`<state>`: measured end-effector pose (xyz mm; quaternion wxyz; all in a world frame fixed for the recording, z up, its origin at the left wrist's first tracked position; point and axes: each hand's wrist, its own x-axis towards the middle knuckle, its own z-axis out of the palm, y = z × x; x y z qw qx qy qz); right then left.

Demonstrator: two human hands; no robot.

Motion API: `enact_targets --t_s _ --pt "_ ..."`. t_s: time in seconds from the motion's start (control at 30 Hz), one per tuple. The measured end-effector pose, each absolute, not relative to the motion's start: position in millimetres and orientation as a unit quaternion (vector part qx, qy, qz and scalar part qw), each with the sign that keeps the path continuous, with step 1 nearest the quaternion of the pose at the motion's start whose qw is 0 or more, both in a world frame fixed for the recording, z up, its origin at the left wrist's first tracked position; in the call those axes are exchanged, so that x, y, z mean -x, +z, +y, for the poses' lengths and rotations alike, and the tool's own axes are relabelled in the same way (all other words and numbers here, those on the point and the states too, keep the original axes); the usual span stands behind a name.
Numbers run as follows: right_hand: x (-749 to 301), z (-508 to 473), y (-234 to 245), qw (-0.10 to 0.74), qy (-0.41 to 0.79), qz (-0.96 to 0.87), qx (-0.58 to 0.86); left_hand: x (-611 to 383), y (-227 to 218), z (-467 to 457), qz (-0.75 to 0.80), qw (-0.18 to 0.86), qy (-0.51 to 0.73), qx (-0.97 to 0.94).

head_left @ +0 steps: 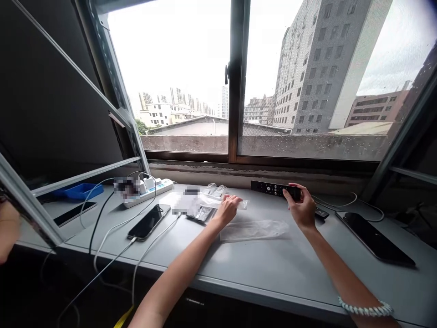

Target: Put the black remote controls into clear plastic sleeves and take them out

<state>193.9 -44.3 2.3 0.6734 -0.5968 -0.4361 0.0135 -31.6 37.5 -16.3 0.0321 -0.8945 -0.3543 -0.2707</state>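
In my right hand (303, 208) I hold a slim black remote control (268, 187), its buttons facing me and its thumb side gripped at the right end. My left hand (228, 208) is closed on a clear plastic sleeve (243, 205), which pokes out to the right of the fingers. Just below on the desk lies another clear plastic sleeve (254, 231), flat and crumpled. Left of my left hand are more plastic-wrapped packets (205, 213), partly blurred. A small black object (321, 212) lies behind my right wrist, partly hidden.
A phone (150, 222) on a white cable and a white power strip (148, 193) with plugs occupy the left side. A black tablet (375, 239) lies at right. Farther left are a blue tray (80, 190) and another person's arm (8, 228). Metal shelf posts flank the window.
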Motion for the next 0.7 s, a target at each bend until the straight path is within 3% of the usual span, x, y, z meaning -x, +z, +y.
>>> enact_targets --t_s 0.33,0.7 --pt "-214.3 -32.7 3.4 0.779 0.201 -0.217 0.553 25.6 -15.6 34.0 -0.332 0.042 -0.273 0.902" --pt "-201.6 -31.3 7.3 0.773 0.206 -0.312 0.512 24.6 -14.3 36.3 -0.338 0.083 -0.242 0.906"
